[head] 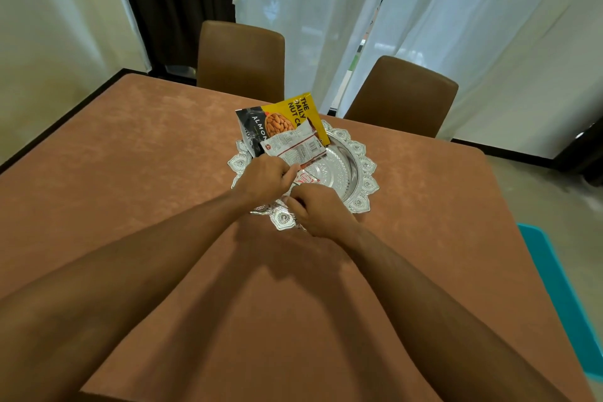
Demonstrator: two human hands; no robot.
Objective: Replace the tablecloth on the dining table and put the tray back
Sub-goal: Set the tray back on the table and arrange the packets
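Yellow pouch [305,114]: "THE DAILY NUT C…"
Black pouch [251,127]: "ALMON…"
Left hand [262,178]: grips white packet [293,148]
Right hand [318,210]: curled at embossed silver tray [362,170], hold unclear

I see a soft, matt cloth tablecloth [130,192]. The tray [359,173] looks like shiny, bumpy metal. The almond bag [293,121] is glossy.

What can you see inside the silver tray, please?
A yellow almond pouch, a black pouch, a white sachet and a red-and-white packet. The left hand and right hand cover the near part of the silver tray, hiding anything beneath.
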